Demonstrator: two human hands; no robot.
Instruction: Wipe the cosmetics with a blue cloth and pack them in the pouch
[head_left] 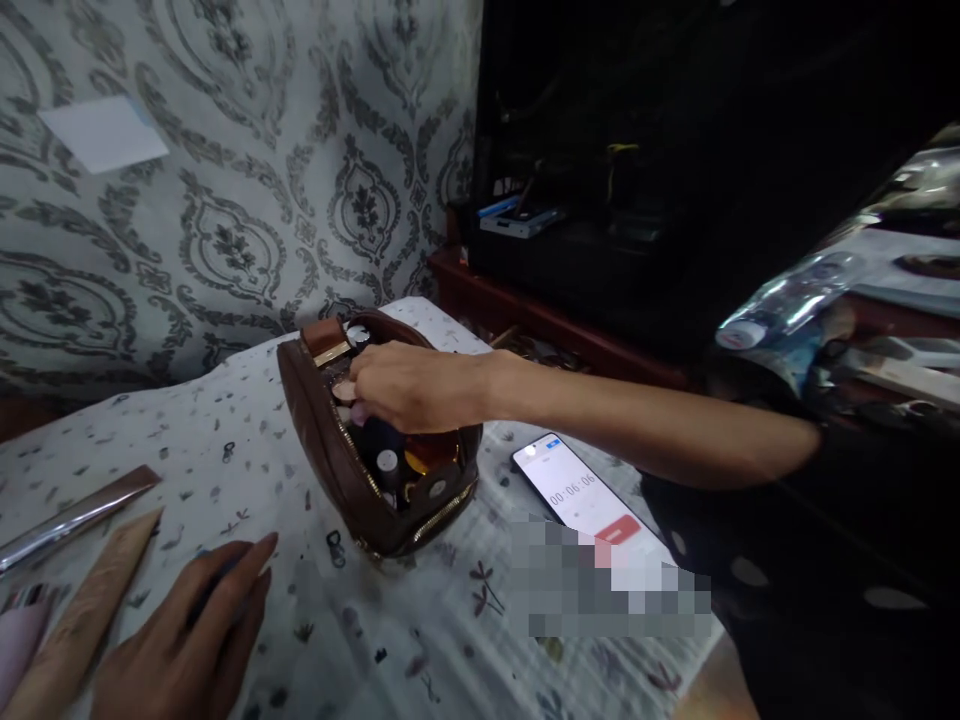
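An open brown zip bag stands on the cloth, filled with small bottles and jars. My right hand reaches into its top from the right, fingers pinched together near a small pale round item; what they grip is hidden. Inside the bag are a white-capped bottle, an amber item and a silvery cap. At the lower left, my left hand rests low over the cloth, its fingers curled around something dark and bluish, mostly covered.
Left of my left hand lie a beige tube, a shiny silver-brown tube and a pink item. A phone showing a timer lies right of the bag. Behind are a patterned wall, a dark screen and a clear plastic bottle.
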